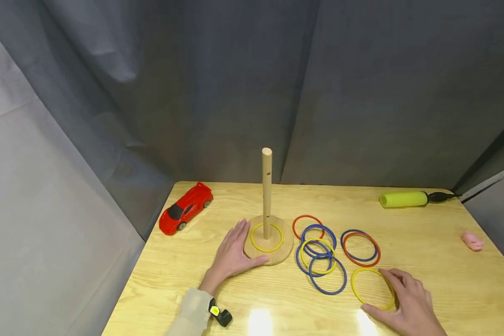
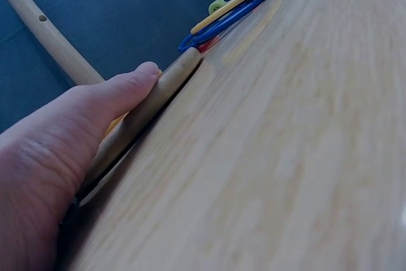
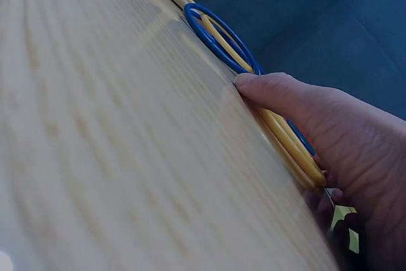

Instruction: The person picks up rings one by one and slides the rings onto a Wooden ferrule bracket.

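Note:
A round wooden base with an upright peg (image 1: 267,186) stands mid-table, with a yellow ring (image 1: 252,239) lying around the peg's foot. My left hand (image 1: 235,252) rests against the base's left and front edge, fingers straight and thumb (image 2: 130,90) spread along the rim. At the front right, my right hand (image 1: 409,298) holds another yellow ring (image 1: 354,287) by its right side, thumb at the front and fingers at the back. That ring (image 3: 295,147) is low at the tabletop in the right wrist view. Part of it is hidden behind the hand.
Between the hands lies an overlapping pile of blue rings (image 1: 346,279), with a yellow ring and a red ring (image 1: 295,224). Right of it, a red ring (image 1: 378,249) overlaps a blue one. A red toy car (image 1: 186,208), a green pump (image 1: 403,199) and a pink object (image 1: 472,241) lie farther out.

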Tool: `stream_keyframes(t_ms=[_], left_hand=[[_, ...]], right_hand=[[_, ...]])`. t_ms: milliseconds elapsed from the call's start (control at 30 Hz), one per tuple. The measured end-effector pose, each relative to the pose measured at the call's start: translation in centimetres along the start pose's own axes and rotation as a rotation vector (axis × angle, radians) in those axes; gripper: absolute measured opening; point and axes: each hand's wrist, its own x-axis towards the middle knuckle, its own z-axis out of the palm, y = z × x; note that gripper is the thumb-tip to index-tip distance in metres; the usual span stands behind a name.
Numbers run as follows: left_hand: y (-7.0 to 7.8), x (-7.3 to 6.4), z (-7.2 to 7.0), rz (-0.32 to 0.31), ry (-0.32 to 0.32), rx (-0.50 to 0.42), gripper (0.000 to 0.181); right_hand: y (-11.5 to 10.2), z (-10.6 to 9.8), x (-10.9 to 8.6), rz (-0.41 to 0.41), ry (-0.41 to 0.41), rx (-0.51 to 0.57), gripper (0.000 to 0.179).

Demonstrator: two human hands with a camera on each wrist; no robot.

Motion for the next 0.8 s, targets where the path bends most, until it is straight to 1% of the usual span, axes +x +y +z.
stream_keyframes(t_ms=[100,167,433,567,800], left_hand=[[-0.04,-0.37,-0.11,-0.002,-0.006,-0.012,0.128],[-0.04,-0.40,-0.12,-0.004,-0.011,-0.010,0.128],[-0.15,-0.13,0.03,-0.004,-0.010,0.010,0.130],[-0.01,-0.21,0.00,-0.011,-0.011,0.002,0.130],[0.00,-0.13,0.01,-0.017,-0.006,0.009,0.130]], right_hand=[[-0.10,0.03,-0.23,0.006,-0.019,-0.013,0.097],[-0.19,0.03,-0.26,0.008,-0.016,-0.013,0.095],[-0.44,0.21,-0.08,-0.010,0.078,-0.002,0.092],[-0.41,0.35,-0.10,-0.031,0.110,-0.003,0.091],[-0.67,0.30,-0.11,-0.085,0.138,0.008,0.091]])
